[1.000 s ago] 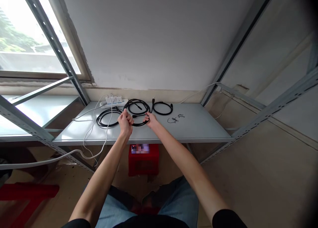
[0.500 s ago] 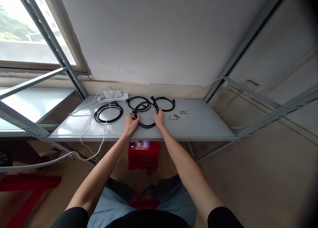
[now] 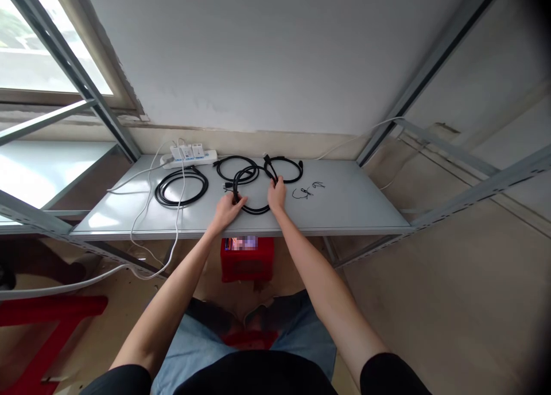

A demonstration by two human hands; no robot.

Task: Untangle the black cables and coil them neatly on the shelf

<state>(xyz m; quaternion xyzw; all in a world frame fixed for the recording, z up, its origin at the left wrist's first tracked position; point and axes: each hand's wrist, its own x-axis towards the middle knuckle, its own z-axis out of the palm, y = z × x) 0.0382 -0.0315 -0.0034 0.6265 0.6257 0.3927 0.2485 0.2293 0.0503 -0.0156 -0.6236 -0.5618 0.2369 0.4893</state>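
Near the front of the grey shelf, the middle black cable lay in a loose loop. The left hand curled round its left side and the right hand pinched its right. Tidy loops would want even tension from both. The shelf's front edge sat close under the wrists; bare room opened rightward past the twist ties.

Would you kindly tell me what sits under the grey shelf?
A red box stands on the floor under the shelf. The shelf edge covers its rear and anything behind it.
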